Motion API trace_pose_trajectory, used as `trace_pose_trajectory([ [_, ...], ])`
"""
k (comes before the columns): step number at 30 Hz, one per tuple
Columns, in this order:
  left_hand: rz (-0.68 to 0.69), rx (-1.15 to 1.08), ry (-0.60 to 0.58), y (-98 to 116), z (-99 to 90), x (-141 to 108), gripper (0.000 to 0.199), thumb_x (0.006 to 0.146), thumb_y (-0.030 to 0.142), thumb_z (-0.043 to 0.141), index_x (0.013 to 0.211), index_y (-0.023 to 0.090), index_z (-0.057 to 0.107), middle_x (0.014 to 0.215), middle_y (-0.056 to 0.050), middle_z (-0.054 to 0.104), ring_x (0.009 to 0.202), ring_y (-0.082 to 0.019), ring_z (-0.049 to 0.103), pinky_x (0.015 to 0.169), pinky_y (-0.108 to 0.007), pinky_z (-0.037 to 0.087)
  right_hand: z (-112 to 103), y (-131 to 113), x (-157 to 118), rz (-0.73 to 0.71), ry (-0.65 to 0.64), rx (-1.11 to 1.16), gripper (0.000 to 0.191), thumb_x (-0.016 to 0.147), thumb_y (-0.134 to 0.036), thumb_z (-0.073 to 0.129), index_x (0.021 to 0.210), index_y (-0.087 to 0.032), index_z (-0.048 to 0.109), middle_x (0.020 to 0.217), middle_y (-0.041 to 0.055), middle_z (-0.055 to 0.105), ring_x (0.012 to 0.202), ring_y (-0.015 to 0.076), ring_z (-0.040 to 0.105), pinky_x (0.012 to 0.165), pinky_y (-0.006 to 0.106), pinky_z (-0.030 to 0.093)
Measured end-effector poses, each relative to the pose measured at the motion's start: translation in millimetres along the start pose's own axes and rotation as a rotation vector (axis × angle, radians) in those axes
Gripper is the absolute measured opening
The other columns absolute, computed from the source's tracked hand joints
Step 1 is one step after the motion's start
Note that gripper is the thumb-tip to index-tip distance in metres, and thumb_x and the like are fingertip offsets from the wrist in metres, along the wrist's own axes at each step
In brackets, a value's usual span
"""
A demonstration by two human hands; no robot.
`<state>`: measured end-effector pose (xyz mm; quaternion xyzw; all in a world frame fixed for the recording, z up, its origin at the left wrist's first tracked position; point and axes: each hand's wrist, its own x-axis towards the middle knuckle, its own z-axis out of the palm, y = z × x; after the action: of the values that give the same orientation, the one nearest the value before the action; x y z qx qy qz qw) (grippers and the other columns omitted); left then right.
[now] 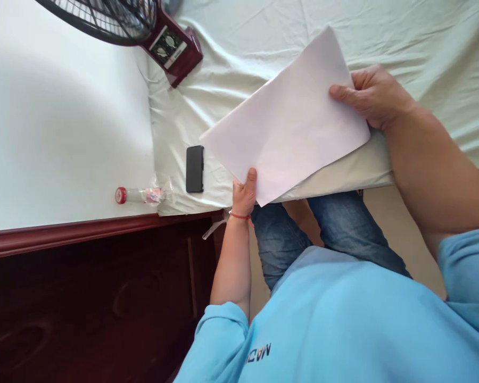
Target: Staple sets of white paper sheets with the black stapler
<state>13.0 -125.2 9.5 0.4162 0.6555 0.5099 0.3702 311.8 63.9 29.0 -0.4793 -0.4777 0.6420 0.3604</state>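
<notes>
A blank white sheet of paper (291, 122) is held tilted above the cloth-covered table, between both hands. My left hand (245, 194) pinches its near lower-left edge, with the thumb on top and the fingers hidden beneath. On the right edge, my right hand (367, 96) grips the sheet, thumb on top and the other fingers mostly behind it. A black phone (195, 169) lies on the cloth to the left of the paper, touched by neither hand.
The table (231, 80) has a wrinkled pale cloth. A dark red fan (175, 50) stands at the upper left. A clear bottle with a red cap (121, 195) lies left of the phone. Dark red wooden furniture (83, 287) fills the lower left.
</notes>
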Motion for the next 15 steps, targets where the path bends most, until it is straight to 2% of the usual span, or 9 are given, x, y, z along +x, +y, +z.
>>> trace_pose_trajectory([
  [3, -0.029, 0.003, -0.005, 2, 0.5, -4, 0.058, 0.087, 0.075, 0.076, 0.110, 0.023, 0.083, 0.130, -0.011, 0.084, 0.143, -0.032, 0.069, 0.128, -0.044, 0.052, 0, -2, -1, 0.020, -0.015, -0.049, 0.012, 0.098, -0.030, 0.079, 0.101, -0.018, 0.082, 0.112, 0.0083, 0.083, 0.080, 0.0114, 0.072, 0.074, 0.025, 0.063],
  [5, -0.050, -0.010, 0.011, 1, -0.1, -3, 0.057, 0.085, 0.074, 0.079, 0.102, 0.020, 0.082, 0.117, -0.012, 0.086, 0.131, -0.030, 0.076, 0.120, -0.041, 0.058, -2, -3, -2, 0.019, -0.026, -0.086, 0.011, 0.101, -0.026, 0.075, 0.104, -0.017, 0.081, 0.112, 0.0079, 0.083, 0.077, 0.0092, 0.071, 0.070, 0.023, 0.061],
  [7, -0.080, -0.050, 0.039, -2, -1.9, -1, 0.057, 0.084, 0.075, 0.079, 0.092, 0.019, 0.080, 0.099, -0.009, 0.085, 0.106, -0.025, 0.081, 0.100, -0.034, 0.065, -3, -4, -3, 0.031, -0.038, -0.132, 0.011, 0.103, -0.022, 0.072, 0.107, -0.016, 0.080, 0.109, 0.0070, 0.082, 0.072, 0.0074, 0.069, 0.067, 0.023, 0.060],
  [8, -0.098, -0.076, 0.057, -3, -3.1, 1, 0.057, 0.084, 0.076, 0.079, 0.085, 0.019, 0.076, 0.086, -0.006, 0.081, 0.089, -0.020, 0.079, 0.085, -0.030, 0.065, -4, -5, -3, 0.041, -0.043, -0.152, 0.012, 0.103, -0.021, 0.071, 0.108, -0.015, 0.080, 0.108, 0.0065, 0.082, 0.071, 0.0070, 0.068, 0.067, 0.023, 0.059],
  [9, -0.119, -0.099, 0.075, -4, -4.4, 2, 0.059, 0.082, 0.077, 0.079, 0.077, 0.019, 0.071, 0.073, -0.003, 0.074, 0.070, -0.015, 0.072, 0.068, -0.026, 0.060, -5, -5, -4, 0.051, -0.048, -0.181, 0.014, 0.103, -0.022, 0.071, 0.110, -0.015, 0.081, 0.107, 0.0060, 0.082, 0.070, 0.0067, 0.068, 0.066, 0.023, 0.059],
  [11, -0.163, -0.120, 0.106, -5, -6.8, 5, 0.063, 0.080, 0.078, 0.081, 0.066, 0.020, 0.059, 0.055, 0.005, 0.054, 0.046, -0.008, 0.048, 0.044, -0.022, 0.039, -6, -6, -4, 0.072, -0.062, -0.254, 0.017, 0.103, -0.024, 0.072, 0.114, -0.015, 0.081, 0.106, 0.0054, 0.081, 0.070, 0.0064, 0.068, 0.066, 0.022, 0.058],
  [13, -0.204, -0.094, 0.118, -4, -8.0, 6, 0.064, 0.081, 0.073, 0.083, 0.062, 0.021, 0.051, 0.049, 0.008, 0.040, 0.041, -0.005, 0.031, 0.039, -0.023, 0.023, -8, -7, -4, 0.095, -0.073, -0.330, 0.023, 0.102, -0.027, 0.074, 0.118, -0.014, 0.081, 0.104, 0.0057, 0.081, 0.071, 0.0068, 0.068, 0.068, 0.023, 0.057],
  [15, -0.235, -0.042, 0.110, -1, -8.4, 7, 0.062, 0.087, 0.065, 0.082, 0.061, 0.021, 0.047, 0.049, 0.008, 0.037, 0.041, -0.006, 0.029, 0.040, -0.024, 0.020, -12, -8, -4, 0.116, -0.073, -0.415, 0.028, 0.101, -0.030, 0.075, 0.122, -0.013, 0.081, 0.101, 0.0064, 0.081, 0.070, 0.0073, 0.068, 0.071, 0.024, 0.058],
])
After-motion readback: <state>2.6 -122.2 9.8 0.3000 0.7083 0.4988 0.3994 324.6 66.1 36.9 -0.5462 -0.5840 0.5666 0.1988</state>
